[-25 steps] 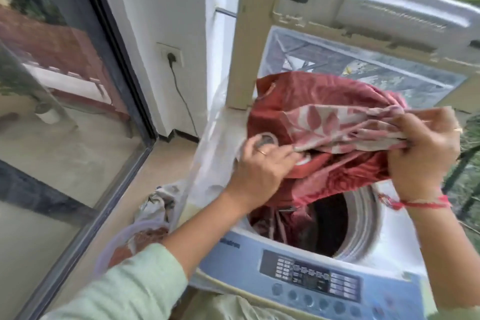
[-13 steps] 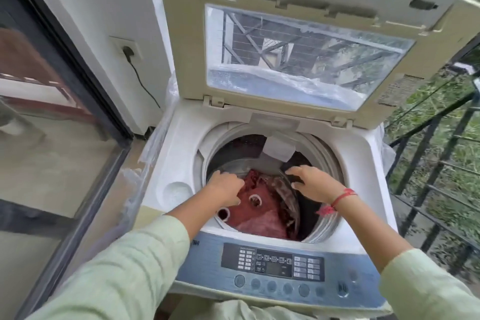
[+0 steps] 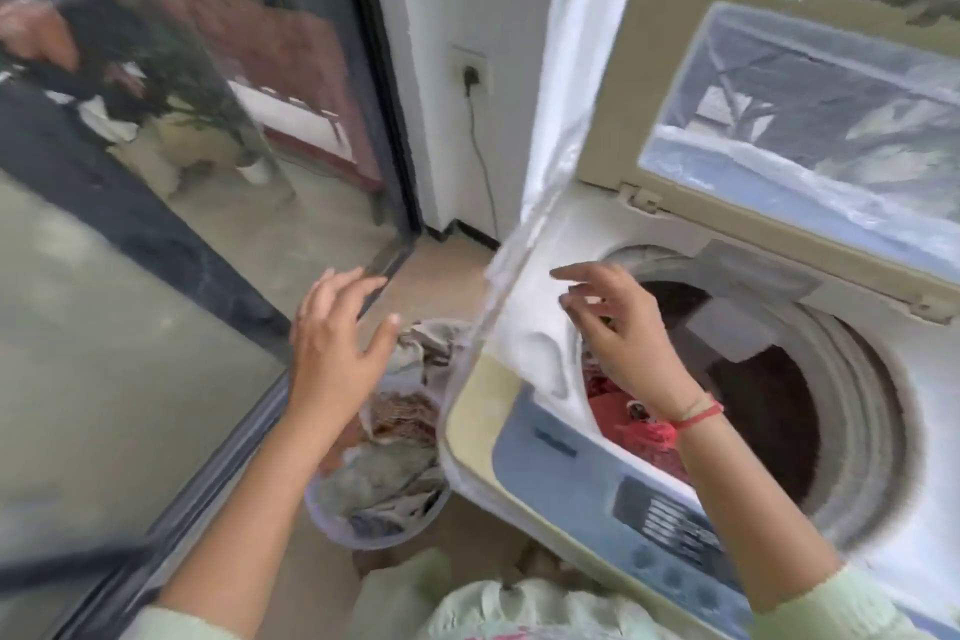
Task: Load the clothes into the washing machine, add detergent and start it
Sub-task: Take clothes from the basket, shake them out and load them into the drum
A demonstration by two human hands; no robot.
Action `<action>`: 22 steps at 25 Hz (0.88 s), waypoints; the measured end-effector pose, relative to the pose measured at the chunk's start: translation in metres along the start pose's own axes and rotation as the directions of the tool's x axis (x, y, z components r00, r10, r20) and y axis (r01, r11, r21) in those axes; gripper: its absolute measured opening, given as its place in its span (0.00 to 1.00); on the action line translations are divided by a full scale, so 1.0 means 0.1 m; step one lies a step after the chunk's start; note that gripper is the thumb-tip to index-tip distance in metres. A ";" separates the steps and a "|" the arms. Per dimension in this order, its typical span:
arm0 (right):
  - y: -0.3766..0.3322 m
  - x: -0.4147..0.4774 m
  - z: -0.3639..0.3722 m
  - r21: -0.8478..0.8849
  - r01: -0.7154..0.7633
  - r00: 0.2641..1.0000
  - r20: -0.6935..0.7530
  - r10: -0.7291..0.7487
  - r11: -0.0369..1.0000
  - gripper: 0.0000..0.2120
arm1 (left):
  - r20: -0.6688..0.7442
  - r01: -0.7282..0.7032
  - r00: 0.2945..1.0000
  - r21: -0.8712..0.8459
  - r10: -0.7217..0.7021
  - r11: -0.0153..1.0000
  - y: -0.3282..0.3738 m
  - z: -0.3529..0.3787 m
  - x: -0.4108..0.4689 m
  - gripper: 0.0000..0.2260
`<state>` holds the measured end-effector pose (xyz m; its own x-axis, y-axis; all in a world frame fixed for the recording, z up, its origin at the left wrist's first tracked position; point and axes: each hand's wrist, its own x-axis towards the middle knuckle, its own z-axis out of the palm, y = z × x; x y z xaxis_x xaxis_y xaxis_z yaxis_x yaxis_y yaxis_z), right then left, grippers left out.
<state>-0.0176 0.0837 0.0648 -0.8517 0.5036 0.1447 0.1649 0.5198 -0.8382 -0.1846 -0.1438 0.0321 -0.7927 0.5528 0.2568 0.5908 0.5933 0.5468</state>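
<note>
Left hand (image 3: pixel 337 343) hovers above the laundry basket (image 3: pixel 363 543), fingers spread.
Right hand (image 3: pixel 618 327) hangs over the drum (image 3: pixel 862 405), fingers loose and empty; best gather one garment (image 3: pixel 384 478) whole, just below the left fingers.

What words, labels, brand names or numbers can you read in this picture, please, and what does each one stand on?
No text here can be read.
The brand word on the blue control panel of the washing machine: blurred, unreadable.
The button labels on the panel's dark block: too small and blurred to read.
</note>
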 end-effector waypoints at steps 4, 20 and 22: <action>-0.44 0.17 0.94 0.022 0.053 0.987 0.152 -0.056 0.998 0.12 | 0.037 0.249 0.968 0.020 -0.250 0.968 -1.17 -0.32 -0.37 0.25; 1.51 1.19 4.33 -0.199 -0.654 0.739 0.035 0.673 0.730 0.16 | 0.578 0.270 0.760 0.135 -0.297 0.953 -3.75 1.50 0.16 0.21; 2.31 1.41 4.75 -0.291 -0.656 0.711 0.071 0.699 0.697 0.15 | 0.584 0.237 0.762 0.148 -0.278 0.960 -4.20 2.13 0.28 0.22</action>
<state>-0.3357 -0.0530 -0.3585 -0.5257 0.6728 -0.5206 0.8182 0.2325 -0.5258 -0.4232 -0.2524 -0.3599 -0.6812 0.5981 -0.4221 0.4017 0.7874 0.4675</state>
